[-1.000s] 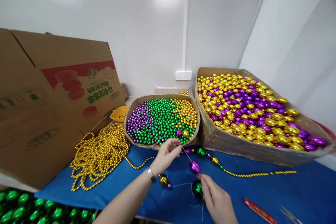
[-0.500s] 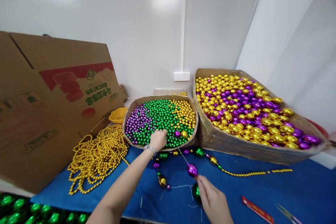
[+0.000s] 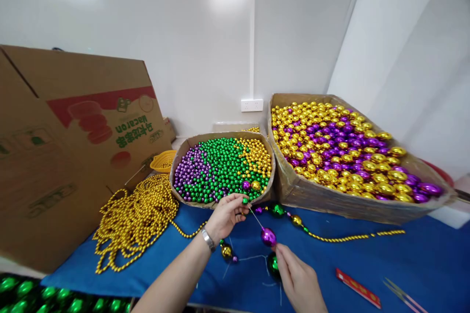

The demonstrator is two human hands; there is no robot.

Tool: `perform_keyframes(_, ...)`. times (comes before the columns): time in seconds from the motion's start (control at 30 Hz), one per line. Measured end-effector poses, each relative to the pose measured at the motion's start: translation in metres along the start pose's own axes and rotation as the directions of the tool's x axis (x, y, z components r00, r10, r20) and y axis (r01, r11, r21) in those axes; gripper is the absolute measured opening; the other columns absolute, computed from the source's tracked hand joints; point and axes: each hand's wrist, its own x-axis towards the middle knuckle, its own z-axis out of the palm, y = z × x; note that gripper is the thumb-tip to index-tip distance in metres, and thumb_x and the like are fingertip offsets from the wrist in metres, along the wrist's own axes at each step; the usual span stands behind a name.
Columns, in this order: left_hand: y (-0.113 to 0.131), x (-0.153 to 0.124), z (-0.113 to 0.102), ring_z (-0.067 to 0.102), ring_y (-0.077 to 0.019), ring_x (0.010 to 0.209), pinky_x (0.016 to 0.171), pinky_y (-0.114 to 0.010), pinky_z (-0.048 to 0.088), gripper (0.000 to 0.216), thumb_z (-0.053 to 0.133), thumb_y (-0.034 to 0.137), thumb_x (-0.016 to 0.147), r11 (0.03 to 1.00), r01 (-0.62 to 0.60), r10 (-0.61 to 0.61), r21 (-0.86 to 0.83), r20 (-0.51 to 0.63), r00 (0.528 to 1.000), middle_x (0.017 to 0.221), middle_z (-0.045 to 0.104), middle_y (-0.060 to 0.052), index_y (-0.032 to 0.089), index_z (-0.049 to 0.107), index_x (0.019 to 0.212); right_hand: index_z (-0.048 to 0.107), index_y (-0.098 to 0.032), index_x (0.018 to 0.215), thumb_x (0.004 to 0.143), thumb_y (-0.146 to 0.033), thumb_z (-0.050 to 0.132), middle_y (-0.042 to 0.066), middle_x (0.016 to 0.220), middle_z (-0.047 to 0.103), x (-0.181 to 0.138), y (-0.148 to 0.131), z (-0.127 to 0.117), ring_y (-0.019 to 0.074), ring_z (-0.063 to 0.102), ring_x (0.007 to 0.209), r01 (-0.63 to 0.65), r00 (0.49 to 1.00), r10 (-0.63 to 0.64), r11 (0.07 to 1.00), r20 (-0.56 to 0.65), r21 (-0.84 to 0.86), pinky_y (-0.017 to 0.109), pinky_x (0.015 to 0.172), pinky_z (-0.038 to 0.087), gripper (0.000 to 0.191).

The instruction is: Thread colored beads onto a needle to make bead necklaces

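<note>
My left hand (image 3: 226,212) pinches a small green bead (image 3: 245,201) at its fingertips, just over the front rim of the middle box. Beside that bead is the upper end of a thin white string (image 3: 256,217); whether it passes into the bead I cannot tell. Lower down, my right hand (image 3: 298,276) is closed at the bottom of a large purple bead (image 3: 268,236) on that string. A large green bead (image 3: 273,265) sits by its fingers, partly covered. Behind lies a strand of mixed beads (image 3: 278,210) with a gold tail.
The middle box (image 3: 272,176) holds small purple, green and gold beads. A larger box (image 3: 312,193) of gold and purple beads stands right. Left are gold bead strings (image 3: 137,220), a yellow basket (image 3: 156,162) and a tall carton (image 3: 84,181). Tweezers (image 3: 402,294) and a red packet (image 3: 358,287) lie front right.
My left hand has come out of the middle box, back and to the right, with a green bead to the string's end. My right hand has stayed nearly still with the purple bead.
</note>
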Motion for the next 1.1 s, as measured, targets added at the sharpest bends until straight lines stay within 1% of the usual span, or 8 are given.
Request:
perform_keyframes(0.13,-0.002,-0.003,0.002,0.06,-0.012,0.066,0.055,-0.02,0.044,0.028,0.071,0.034,0.072,0.999,-0.012,0.012,0.038,-0.002,1.0,0.08,0.067,-0.007,0.014,0.065,0.091,0.064,-0.019,0.098,0.095,-0.034,0.03,0.007,0.086,0.073,0.0,0.002,0.001,0.0176,0.071,0.074,-0.005,1.0,0.004,1.0,-0.003,-0.006,0.022,0.063,0.055,0.038)
perform_keyframes(0.27,0.002,-0.005,0.008,0.057,-0.0132,0.067,0.056,-0.021,0.043,0.029,0.071,0.038,0.071,0.952,-0.132,0.127,0.276,0.035,0.991,0.077,0.066,-0.005,0.016,0.068,0.09,0.064,-0.019,0.098,0.096,-0.034,0.029,0.007,0.086,0.073,-0.001,0.004,0.001,0.0178,0.071,0.075,-0.011,1.0,0.011,1.0,-0.006,-0.017,0.022,0.063,0.055,0.037)
perform_keyframes(0.43,0.013,0.029,0.019,0.054,-0.0229,0.092,0.083,-0.032,0.041,0.028,0.06,0.035,0.079,0.631,-0.379,0.383,0.677,0.153,0.911,0.099,0.065,-0.007,0.022,0.067,0.103,0.061,-0.019,0.098,0.096,-0.034,0.029,0.008,0.086,0.073,0.002,0.006,-0.003,0.0177,0.07,0.074,-0.048,0.999,0.048,0.999,-0.005,0.005,0.022,0.062,0.054,0.035)
perform_keyframes(0.57,0.014,0.071,0.023,0.043,-0.0307,0.109,0.102,-0.044,0.02,0.026,0.068,0.019,0.067,0.436,-0.366,0.406,0.823,0.183,0.895,0.096,0.063,-0.009,0.025,0.069,0.092,0.059,-0.019,0.097,0.096,-0.034,0.03,0.007,0.083,0.073,0.003,0.007,-0.007,0.0176,0.07,0.071,-0.061,0.998,0.061,0.998,-0.007,0.01,0.021,0.059,0.053,0.033)
perform_keyframes(0.73,0.01,0.089,0.023,0.041,-0.0323,0.111,0.101,-0.044,0.023,0.024,0.074,0.009,0.054,0.53,-0.354,0.374,0.771,0.162,0.913,0.08,0.06,-0.007,0.022,0.064,0.072,0.058,-0.02,0.097,0.096,-0.034,0.03,0.007,0.085,0.073,0.002,0.01,-0.009,0.0168,0.07,0.073,-0.061,0.998,0.061,0.998,-0.007,0.022,0.019,0.06,0.053,0.032)
perform_keyframes(0.9,0.006,0.066,0.02,0.06,-0.021,0.083,0.079,-0.038,0.046,0.025,0.059,0.032,0.077,0.708,-0.291,0.325,0.643,0.068,0.943,0.088,0.062,-0.006,0.019,0.054,0.098,0.059,-0.019,0.096,0.096,-0.034,0.03,0.008,0.084,0.073,0.002,0.01,-0.007,0.0166,0.07,0.07,-0.067,0.997,0.068,0.997,-0.024,0.03,0.019,0.058,0.053,0.032)
perform_keyframes(1.03,0.001,0.037,0.017,0.065,-0.0175,0.078,0.073,-0.032,0.051,0.029,0.056,0.035,0.082,0.97,-0.166,0.174,0.176,-0.034,0.984,0.091,0.065,-0.006,0.018,0.052,0.105,0.06,-0.018,0.097,0.095,-0.033,0.031,0.008,0.084,0.073,0.0,0.008,-0.003,0.0175,0.071,0.071,-0.064,0.998,0.064,0.997,-0.016,0.052,0.02,0.06,0.054,0.033)
perform_keyframes(1.1,-0.003,0.025,0.017,0.067,-0.0187,0.079,0.072,-0.03,0.051,0.026,0.064,0.031,0.077,0.993,-0.091,0.086,-0.08,-0.067,0.994,0.086,0.066,-0.005,0.017,0.056,0.097,0.061,-0.018,0.097,0.095,-0.032,0.032,0.008,0.085,0.073,-0.001,0.007,-0.001,0.0177,0.071,0.072,-0.057,0.998,0.057,0.997,-0.004,0.056,0.02,0.06,0.054,0.032)
